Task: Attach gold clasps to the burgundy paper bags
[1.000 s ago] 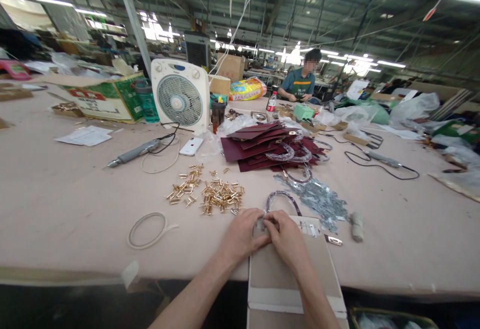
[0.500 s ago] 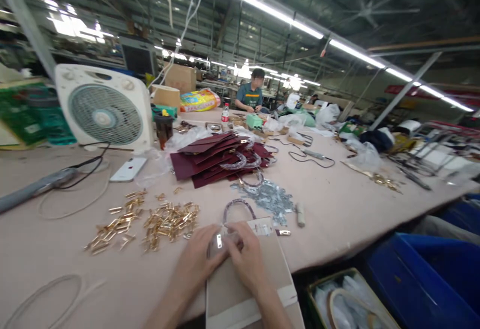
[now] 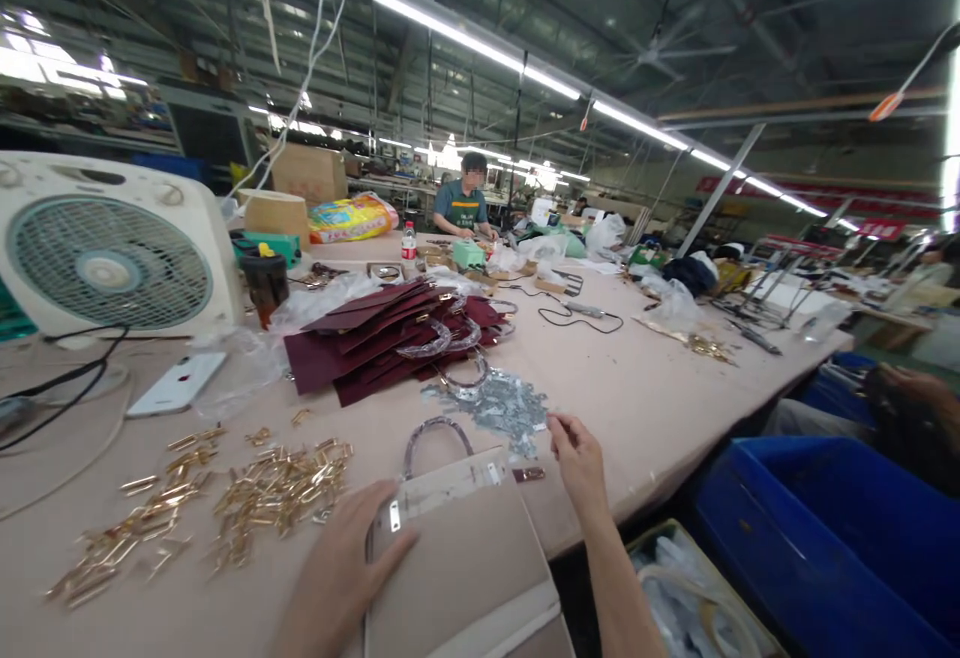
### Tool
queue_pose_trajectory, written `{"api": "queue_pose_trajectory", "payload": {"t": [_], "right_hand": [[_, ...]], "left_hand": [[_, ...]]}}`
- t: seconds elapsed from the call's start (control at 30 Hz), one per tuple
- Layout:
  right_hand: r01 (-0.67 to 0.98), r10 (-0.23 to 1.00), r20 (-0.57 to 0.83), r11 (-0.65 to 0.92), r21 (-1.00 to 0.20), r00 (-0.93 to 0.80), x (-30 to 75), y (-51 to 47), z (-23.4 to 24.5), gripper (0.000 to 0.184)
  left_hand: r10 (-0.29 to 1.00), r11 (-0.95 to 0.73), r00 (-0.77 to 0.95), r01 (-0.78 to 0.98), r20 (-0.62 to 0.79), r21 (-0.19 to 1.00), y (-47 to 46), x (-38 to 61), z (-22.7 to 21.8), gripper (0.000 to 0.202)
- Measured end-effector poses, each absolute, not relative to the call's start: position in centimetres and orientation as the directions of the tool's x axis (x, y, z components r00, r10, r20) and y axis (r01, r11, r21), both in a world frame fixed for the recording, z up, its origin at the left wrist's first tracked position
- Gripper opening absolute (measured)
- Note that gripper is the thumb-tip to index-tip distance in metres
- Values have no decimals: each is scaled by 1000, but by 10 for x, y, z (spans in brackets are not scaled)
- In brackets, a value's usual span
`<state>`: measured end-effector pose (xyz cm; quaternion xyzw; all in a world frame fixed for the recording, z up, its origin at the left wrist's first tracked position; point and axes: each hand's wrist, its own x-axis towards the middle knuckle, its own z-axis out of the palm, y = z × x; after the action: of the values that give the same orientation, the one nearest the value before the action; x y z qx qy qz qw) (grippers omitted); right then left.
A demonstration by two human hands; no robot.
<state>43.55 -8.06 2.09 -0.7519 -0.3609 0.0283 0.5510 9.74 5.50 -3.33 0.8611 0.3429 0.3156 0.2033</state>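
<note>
A beige bag panel (image 3: 457, 548) lies in front of me, with a purple wrapped loop handle (image 3: 436, 425) at its top edge. One small silver plate (image 3: 394, 515) sits at its upper left, another (image 3: 493, 473) near its upper right. My left hand (image 3: 349, 548) rests on the panel's left side, thumb and fingers spread around the left plate. My right hand (image 3: 576, 458) is raised with its fingertips pinched together, beside the pile of grey metal plates (image 3: 499, 403). What the pinch holds, if anything, is too small to make out. Below it lies a dark tab with gold hardware (image 3: 529, 475).
Gold-coloured fittings (image 3: 277, 488) lie in heaps at left, near a white phone (image 3: 176, 383) and a box fan (image 3: 112, 243). Stacked maroon bag pieces (image 3: 382, 333) are behind the panel. Blue bins (image 3: 817, 538) stand right of the table edge. A co-worker (image 3: 461, 203) sits across.
My right hand has left the panel and moved right to the metal plates. My left hand has opened out beside the left plate. The view has turned right.
</note>
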Motion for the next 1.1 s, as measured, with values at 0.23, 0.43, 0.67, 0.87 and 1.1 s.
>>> {"api": "queue_pose_trajectory", "payload": {"t": [0.23,0.43,0.67,0.87,1.1], "right_hand": [[677,764,319,-201,-708,561,454,-57,13,22],[733,781,266,-328,-596,565,458,-41,2,14],[717,765,214,-412,-562,607,463,-35,-8,15],[678,790,150,-392,-622,595,472,-29,-11,15],[644,724,237,-354,-679,648,468,-41,-5,32]], "left_hand": [[725,-678,558,476,404,560,53,98,-29,50],[730,-671,560,479,392,566,52,97,-28,51],[727,-669,562,451,394,591,50,97,-25,48],[736,-647,566,424,372,634,41,95,-14,52],[709,-678,565,382,421,628,35,93,-10,50]]}}
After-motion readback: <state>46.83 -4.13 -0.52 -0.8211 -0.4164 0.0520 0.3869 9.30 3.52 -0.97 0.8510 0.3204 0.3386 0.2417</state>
